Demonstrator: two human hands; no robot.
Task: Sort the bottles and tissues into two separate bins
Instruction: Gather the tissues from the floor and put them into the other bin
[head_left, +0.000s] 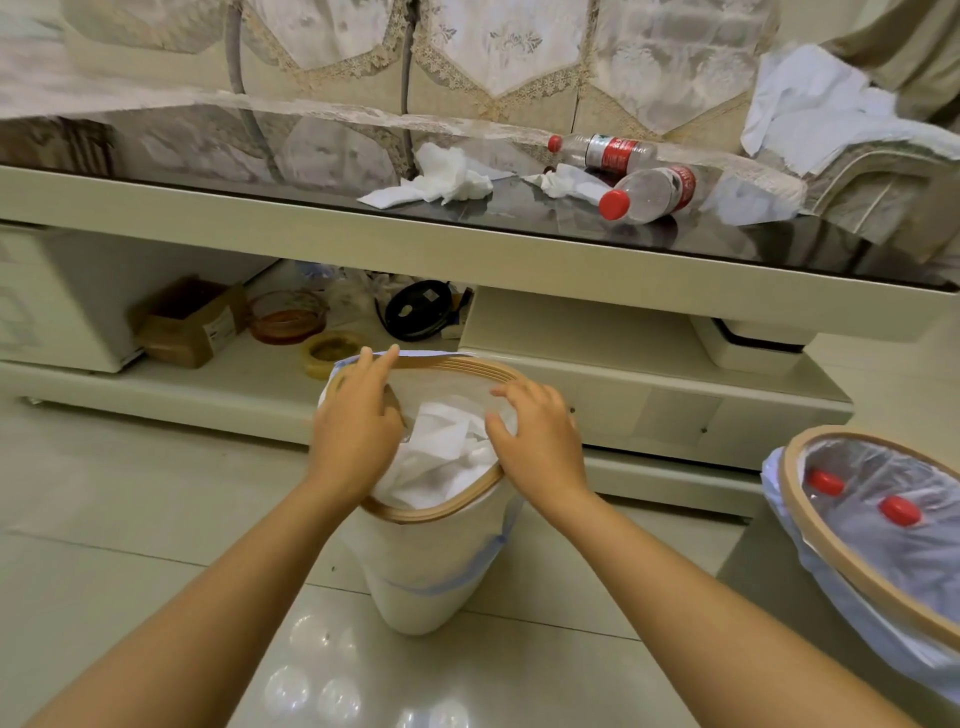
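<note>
Partly sorted: both hands (358, 421) (537, 431) open, empty over tissue bin (441, 512); two bottles (647, 192) (605, 150), tissues (447, 179) left on table (311, 218).

This is a home living room. A beige sofa with lace covers (498, 57) stands behind a cream coffee table with dark glass top (363, 228) on a pale tiled floor (130, 493).

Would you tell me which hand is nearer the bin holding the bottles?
Right. The right hand rests on the tissue bin's rim, the side toward the bottle bin; the left hand is farther.
</note>
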